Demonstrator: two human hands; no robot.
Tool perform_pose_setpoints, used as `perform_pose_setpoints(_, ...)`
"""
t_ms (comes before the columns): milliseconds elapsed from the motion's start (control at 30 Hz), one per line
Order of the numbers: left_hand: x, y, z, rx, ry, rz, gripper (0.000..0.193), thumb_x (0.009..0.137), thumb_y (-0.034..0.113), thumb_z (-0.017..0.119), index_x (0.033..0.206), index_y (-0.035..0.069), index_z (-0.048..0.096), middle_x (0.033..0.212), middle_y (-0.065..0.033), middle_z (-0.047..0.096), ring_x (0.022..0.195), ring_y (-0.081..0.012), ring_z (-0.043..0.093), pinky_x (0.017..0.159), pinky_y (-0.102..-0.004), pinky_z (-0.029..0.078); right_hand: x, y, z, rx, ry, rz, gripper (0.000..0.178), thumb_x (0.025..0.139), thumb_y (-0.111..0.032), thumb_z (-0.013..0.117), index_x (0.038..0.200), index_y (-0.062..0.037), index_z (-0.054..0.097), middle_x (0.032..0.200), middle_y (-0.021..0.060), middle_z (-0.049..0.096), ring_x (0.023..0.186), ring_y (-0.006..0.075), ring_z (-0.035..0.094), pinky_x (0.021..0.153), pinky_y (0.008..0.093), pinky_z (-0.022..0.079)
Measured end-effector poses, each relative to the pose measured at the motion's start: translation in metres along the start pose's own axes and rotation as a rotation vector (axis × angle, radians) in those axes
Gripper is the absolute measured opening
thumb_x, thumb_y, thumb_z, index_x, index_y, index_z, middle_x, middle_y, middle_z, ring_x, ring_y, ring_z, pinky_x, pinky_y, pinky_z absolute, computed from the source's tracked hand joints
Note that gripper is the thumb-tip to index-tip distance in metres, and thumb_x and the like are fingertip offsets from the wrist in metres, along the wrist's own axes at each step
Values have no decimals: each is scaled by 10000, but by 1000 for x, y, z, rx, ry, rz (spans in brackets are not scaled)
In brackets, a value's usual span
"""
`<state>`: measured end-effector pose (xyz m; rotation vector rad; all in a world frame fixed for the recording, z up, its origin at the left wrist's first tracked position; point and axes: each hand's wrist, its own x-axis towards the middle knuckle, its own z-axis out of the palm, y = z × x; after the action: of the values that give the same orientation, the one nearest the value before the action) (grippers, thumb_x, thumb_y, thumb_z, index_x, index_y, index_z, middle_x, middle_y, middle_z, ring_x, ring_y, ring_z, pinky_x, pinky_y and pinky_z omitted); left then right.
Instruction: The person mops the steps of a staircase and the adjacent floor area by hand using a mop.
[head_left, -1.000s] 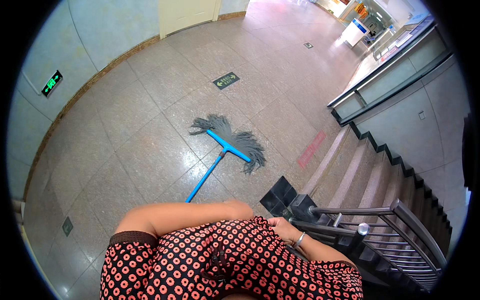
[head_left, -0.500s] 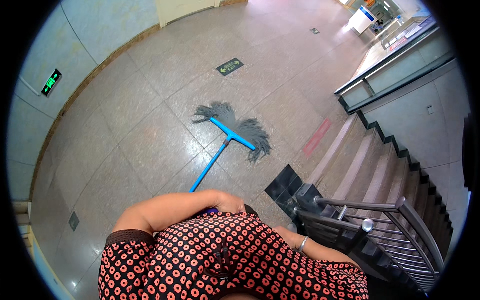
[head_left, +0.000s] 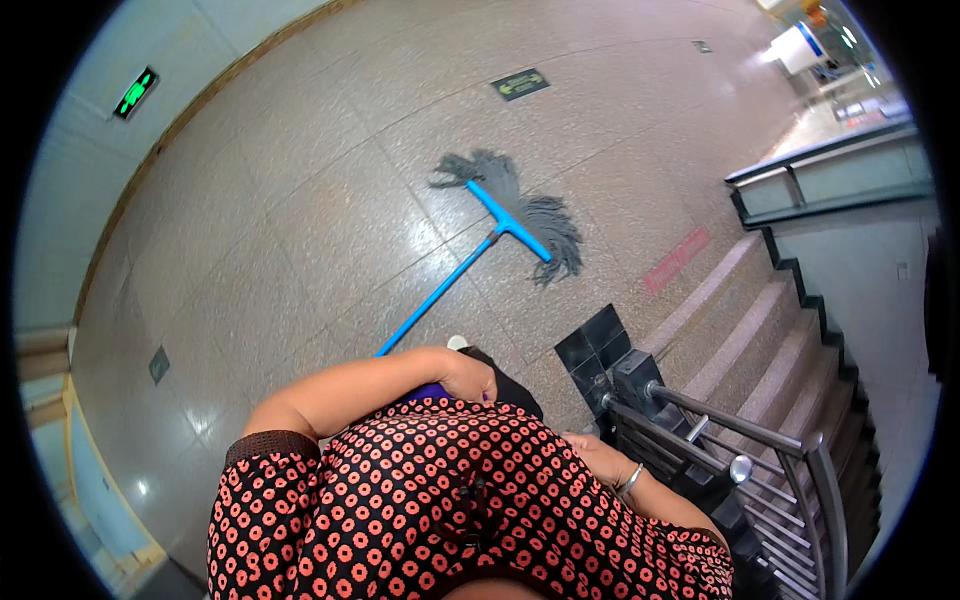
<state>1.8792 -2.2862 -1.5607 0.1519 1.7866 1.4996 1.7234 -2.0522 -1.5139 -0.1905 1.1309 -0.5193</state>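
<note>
A blue-framed mop with dark grey strands lies spread on the tiled floor ahead of me. Its blue handle slants down to the left and passes out of sight behind my left forearm. My left hand is closed in front of my waist. A bit of purple shows beside it, but what the fingers hold is hidden. At my right side, by the stair railing, is my right hand, a silver bracelet on its wrist. My patterned shirt covers part of it and its fingers cannot be made out.
Stairs drop away on the right, with a metal railing close to my right arm. Black tiles and a red floor strip lie near the top step. A curved wall runs along the left.
The mop head, the floor signs and the stairs all sit further right and mostly higher in view. A white shoe tip and dark trouser leg now show beside my left hand; more of my right hand shows.
</note>
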Motion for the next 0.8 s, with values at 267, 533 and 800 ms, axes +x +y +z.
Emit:
perform_pose_setpoints(267,-57,-47,61,-297,540,-18,256,744,299,527,801,60,598,711,-112,584,650,-215,556,574,-290,411,67,-34,-12,328,185,-6,81,794,-81,484,757,-25,530,709,21,567,602,102,535,565,241,452)
perform_pose_setpoints(533,-100,-120,208,-488,591,-364,273,735,342,504,871,115,570,778,-122,578,736,-281,553,629,-359,419,167,79,-24,-212,120,236,107,750,-133,547,673,-58,534,605,-41,500,546,38,437,507,173,357)
perform_pose_setpoints(800,-114,-221,257,-437,565,-571,203,700,267,508,863,159,564,764,-104,579,715,-288,554,600,-390,431,322,68,25,-883,-323,103,72,707,-96,558,696,-29,534,608,58,545,563,127,512,544,242,411)
